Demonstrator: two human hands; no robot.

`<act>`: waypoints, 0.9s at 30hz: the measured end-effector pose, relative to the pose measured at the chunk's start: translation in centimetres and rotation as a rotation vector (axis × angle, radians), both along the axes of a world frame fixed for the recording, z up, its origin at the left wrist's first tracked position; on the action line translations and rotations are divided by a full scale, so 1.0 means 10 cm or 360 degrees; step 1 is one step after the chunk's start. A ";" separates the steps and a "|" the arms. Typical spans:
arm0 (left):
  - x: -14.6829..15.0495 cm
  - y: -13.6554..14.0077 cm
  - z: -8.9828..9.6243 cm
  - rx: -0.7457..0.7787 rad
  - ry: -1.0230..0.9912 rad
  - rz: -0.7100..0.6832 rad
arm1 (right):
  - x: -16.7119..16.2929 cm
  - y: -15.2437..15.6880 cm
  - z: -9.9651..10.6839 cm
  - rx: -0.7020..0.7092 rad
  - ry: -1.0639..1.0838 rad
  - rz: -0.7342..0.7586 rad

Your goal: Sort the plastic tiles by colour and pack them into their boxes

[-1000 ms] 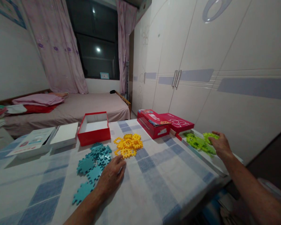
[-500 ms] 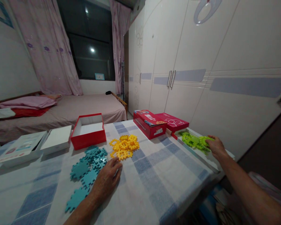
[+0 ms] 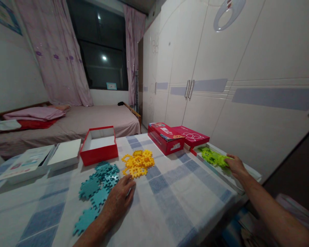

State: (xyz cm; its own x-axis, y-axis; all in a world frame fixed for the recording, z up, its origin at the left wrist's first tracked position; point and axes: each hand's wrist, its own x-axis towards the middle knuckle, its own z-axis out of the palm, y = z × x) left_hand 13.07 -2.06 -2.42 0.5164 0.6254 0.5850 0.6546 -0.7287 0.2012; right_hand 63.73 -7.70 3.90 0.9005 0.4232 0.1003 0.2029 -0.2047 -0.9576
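"Toward four o'clock in the head view, seeing what?"

"Seeing the right hand (image 3: 236, 166) reached across a shallow white tray (image 3: 222, 175), apparently touching the right-hand end of heaped green pieces (image 3: 211, 157), all lying inside that tray."

"Clamped on one?"

"Impossible to say. Drawn in close at the edge of the heap, but too small and blurred to show whether pinched on a piece."

"And down at seven?"

"Look for the left hand (image 3: 121, 192), laid back upward on the cloth-covered tabletop (image 3: 170, 206), with a loose grip, thumb a little apart from the bent fingers. Set just beside notched yellow pieces (image 3: 139, 163) and along teal pieces (image 3: 95, 188), spread toward eight."

"Carry on around eight and nine."

"Note an open red box (image 3: 99, 154) just beyond the teal pieces. Farther out, find a white box (image 3: 64, 154), then a pale box with a printed top (image 3: 33, 159)."

"Between three and five?"

"Nearer the centre, see a closed red box (image 3: 167, 140) right beside a flat crimson box (image 3: 193, 135)."

"Past the tabletop?"

"Find a bed (image 3: 100, 118) at nine, a dark window (image 3: 103, 65) between ten and eleven, and a white wardrobe (image 3: 208, 113) from one to three."
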 end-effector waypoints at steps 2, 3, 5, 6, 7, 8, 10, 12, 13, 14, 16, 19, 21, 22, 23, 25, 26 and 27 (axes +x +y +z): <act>0.00 -0.01 0.02 -0.0011 -0.0008 -0.0005 | -0.01 -0.02 0.00 -0.0127 -0.0111 -0.0039; 0.01 -0.01 0.02 -0.0017 -0.0013 -0.0005 | -0.01 -0.03 0.01 -0.0197 -0.0177 -0.0068; 0.01 -0.02 0.03 -0.0026 -0.0020 0.0004 | -0.01 -0.04 0.03 -0.0310 -0.0299 -0.0133; 0.01 -0.02 0.04 -0.0030 -0.0023 0.0009 | -0.01 -0.03 0.05 -0.0359 -0.0380 -0.0155; 0.01 -0.02 0.03 -0.0034 -0.0026 0.0012 | -0.03 -0.01 0.06 -0.0408 -0.0499 -0.0149; 0.01 -0.02 0.03 -0.0036 -0.0027 0.0011 | -0.06 0.03 0.08 -0.0449 -0.0658 -0.0108; 0.00 -0.01 0.02 -0.0027 -0.0022 0.0014 | -0.18 0.17 0.12 -0.0480 -0.1059 0.0070; 0.00 0.00 0.00 0.0003 -0.0015 0.0029 | -0.39 0.38 0.19 -0.0425 -0.1442 0.0301; 0.00 0.00 -0.01 0.0020 -0.0010 0.0036 | -0.52 0.49 0.23 -0.0367 -0.1572 0.0402; -0.01 0.00 -0.02 0.0035 -0.0005 0.0046 | -0.66 0.61 0.27 -0.0317 -0.1676 0.0491; -0.01 0.01 -0.03 0.0056 0.0003 0.0060 | -0.96 0.84 0.37 -0.0275 -0.1838 0.0636; -0.01 0.01 -0.05 0.0062 0.0014 0.0063 | -1.34 1.13 0.52 -0.0379 -0.2067 0.0785; -0.01 0.01 -0.06 0.0049 0.0000 0.0070 | -1.50 1.29 0.59 -0.0540 -0.2251 0.0854; -0.01 0.01 -0.06 0.0041 -0.0011 0.0078 | -1.56 1.35 0.62 -0.0619 -0.2332 0.0888; 0.00 0.00 -0.06 0.0033 -0.0022 0.0087 | -1.60 1.41 0.64 -0.0685 -0.2397 0.0921; 0.00 0.00 -0.06 0.0014 -0.0034 0.0098 | -1.64 1.49 0.66 -0.0755 -0.2471 0.0982; 0.00 0.00 -0.06 0.0005 -0.0038 0.0098 | -1.65 1.53 0.65 -0.0765 -0.2481 0.1004; 0.00 0.00 -0.06 -0.0002 -0.0044 0.0095 | -1.65 1.55 0.64 -0.0767 -0.2481 0.1016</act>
